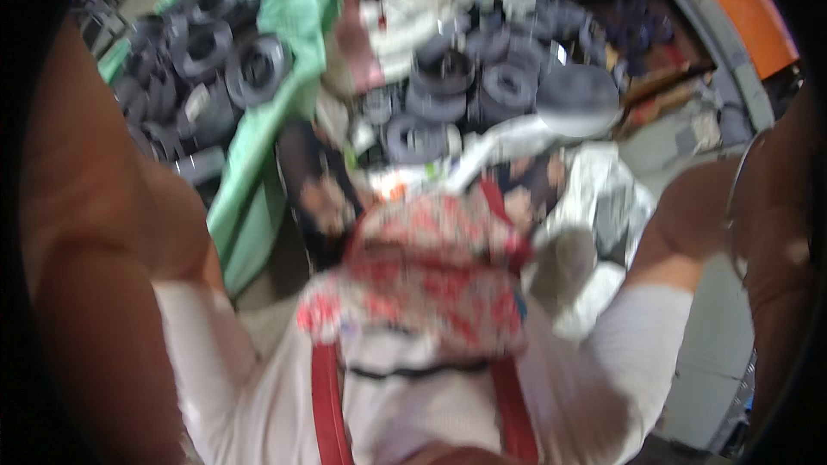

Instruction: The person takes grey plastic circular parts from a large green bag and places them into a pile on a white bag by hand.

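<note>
Both my arms are bent up from white short sleeves, close to the camera at the sides of the picture. My left hand (82,241) is a large blurred patch of skin along the left rim, its fingers out of sight. Along the right rim my right hand (780,215) is likewise blurred and cut off, with its fingers hidden. Nothing can be made out in either hand. Before me lies a pile of grey ring-shaped parts (508,84), with a round grey disc (577,99) at its right side.
Further grey rings (258,69) fill a green sheet or sack (250,198) at the left. White sacking (594,181) lies at the right and back. A floral apron (431,241) with red straps covers my lap. An orange panel (741,0) stands at the far right.
</note>
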